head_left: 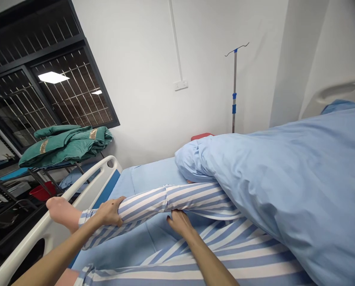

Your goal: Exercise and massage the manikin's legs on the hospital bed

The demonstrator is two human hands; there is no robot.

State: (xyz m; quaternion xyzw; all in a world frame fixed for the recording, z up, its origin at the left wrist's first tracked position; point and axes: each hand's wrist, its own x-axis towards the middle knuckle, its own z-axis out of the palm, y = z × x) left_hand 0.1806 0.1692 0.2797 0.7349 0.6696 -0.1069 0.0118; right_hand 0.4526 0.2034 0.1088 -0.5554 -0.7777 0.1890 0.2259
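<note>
A raised leg in blue-and-white striped pajama trousers (149, 202) stretches across the bed, its bare foot (61, 212) near the footboard. My left hand (110, 211) is wrapped over the lower leg, between ankle and knee. Just behind the knee, my right hand (180, 222) cups the leg from below; its fingertips are hidden under the cloth. The other striped leg (171, 272) lies lower on the bed, nearer to me. A light blue quilt (269, 174) is folded back over the upper thighs and covers what lies to the right.
The cream footboard (22, 254) rises at the left end of the bed sheet (147, 171). Beyond it, green padded bedding (67, 147) lies on a rack above a red bucket (43, 190). An IV pole (234, 79) stands by the wall behind the bed.
</note>
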